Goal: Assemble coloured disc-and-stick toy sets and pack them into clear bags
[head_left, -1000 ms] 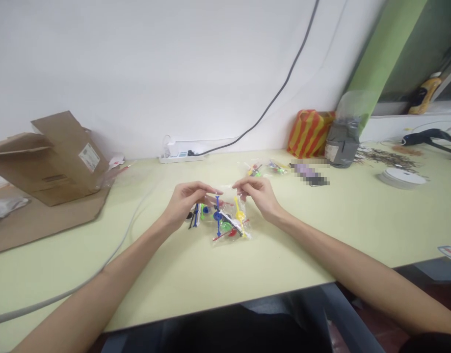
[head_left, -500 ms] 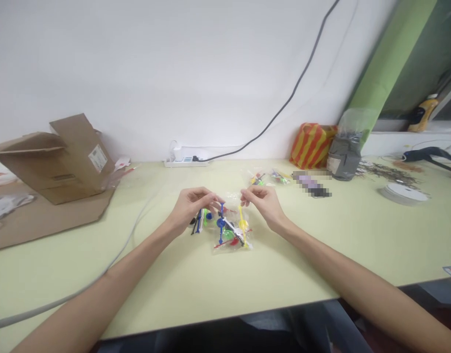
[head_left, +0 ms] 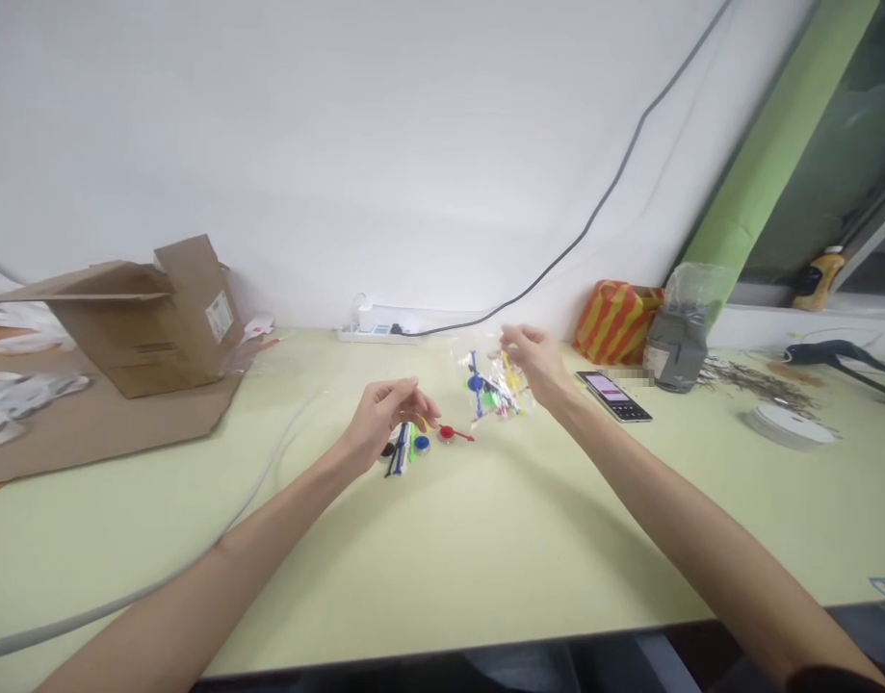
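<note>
My right hand pinches the top of a small clear plastic bag filled with coloured plastic toy parts, holding it lifted over the far middle of the pale green table. My left hand hovers with fingers loosely curled, just above a small pile of loose parts in blue, green, black and yellow. A red piece lies on the table to the right of that pile. Nothing shows clearly between my left fingers.
A torn cardboard box sits at the left. A white power strip lies by the wall, a grey cable crosses the table. A phone, striped bag, grey bag and tape roll are at the right.
My right hand has lifted the bag away, up and to the right. My left hand let go of the bag and stays over the loose parts. The view tilted upward.
</note>
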Motion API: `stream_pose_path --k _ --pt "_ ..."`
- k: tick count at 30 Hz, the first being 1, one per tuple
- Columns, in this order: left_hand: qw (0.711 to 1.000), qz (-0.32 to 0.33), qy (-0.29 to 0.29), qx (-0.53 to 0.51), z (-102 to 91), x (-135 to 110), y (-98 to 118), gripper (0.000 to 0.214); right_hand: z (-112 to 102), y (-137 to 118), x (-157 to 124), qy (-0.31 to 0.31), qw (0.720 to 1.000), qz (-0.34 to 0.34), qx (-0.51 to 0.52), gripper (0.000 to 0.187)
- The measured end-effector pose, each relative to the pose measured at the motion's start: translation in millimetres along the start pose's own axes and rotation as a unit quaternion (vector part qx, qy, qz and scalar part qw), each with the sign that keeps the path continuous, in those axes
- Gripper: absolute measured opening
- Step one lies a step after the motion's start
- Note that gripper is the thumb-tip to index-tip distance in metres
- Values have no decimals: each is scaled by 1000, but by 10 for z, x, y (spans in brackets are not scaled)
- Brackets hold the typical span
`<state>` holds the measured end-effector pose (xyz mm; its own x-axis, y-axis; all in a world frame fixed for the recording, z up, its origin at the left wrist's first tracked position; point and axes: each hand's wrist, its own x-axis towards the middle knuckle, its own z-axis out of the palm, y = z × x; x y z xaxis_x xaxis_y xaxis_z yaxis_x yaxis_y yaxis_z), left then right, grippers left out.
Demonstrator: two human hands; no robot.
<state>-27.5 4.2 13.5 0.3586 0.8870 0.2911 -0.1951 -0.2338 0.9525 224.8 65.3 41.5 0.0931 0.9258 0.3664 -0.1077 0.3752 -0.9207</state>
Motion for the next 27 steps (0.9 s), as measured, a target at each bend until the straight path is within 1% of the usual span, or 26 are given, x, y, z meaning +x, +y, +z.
stream_pose_path --k 2,3,4,7,9,11,13,16,18,20,21,22,23,24,26,27 --pt "1000 -2 -1 5 -10 3 -15 43 17 137 288 34 998 41 -24 30" --pt "1000 -3 -1 7 -15 5 -23 43 43 222 404 40 996 67 -52 27" --pt "1000 -4 -1 9 -18 7 -32 44 76 315 498 40 991 91 -86 25" --pt "1000 -6 4 11 -22 9 -52 45 188 581 674 38 984 119 -125 21" --pt "1000 -7 13 8 -20 10 -61 45 232 709 740 40 980 124 -150 19" --pt "1000 -4 25 4 -25 17 -68 44 236 775 800 39 975 123 -183 16" --pt "999 4 49 4 -54 37 -77 43 214 777 854 32 969 111 -219 12" --pt "993 26 112 22 -156 87 -97 42 192 691 849 7 960 69 -271 11" --pt "986 38 149 58 -246 120 -111 42 209 604 718 -25 955 36 -294 15" --pt "975 57 165 138 -321 140 -123 44 241 520 457 -78 945 -4 -317 15" --pt "965 68 163 194 -344 143 -130 44 256 483 283 -132 926 -58 -349 14" --pt "949 83 155 260 -355 141 -136 42 269 453 93 -172 908 -94 -371 14" --pt "927 102 139 332 -354 137 -145 38 277 428 -104 -203 896 -110 -380 15" --pt "900 122 117 403 -344 131 -156 31 281 409 -295 -221 891 -115 -380 16" --pt "843 156 58 511 -310 120 -187 18 274 391 -616 -227 887 -116 -385 19" --pt "822 166 27 544 -295 119 -204 19 266 391 -732 -216 885 -120 -395 20"
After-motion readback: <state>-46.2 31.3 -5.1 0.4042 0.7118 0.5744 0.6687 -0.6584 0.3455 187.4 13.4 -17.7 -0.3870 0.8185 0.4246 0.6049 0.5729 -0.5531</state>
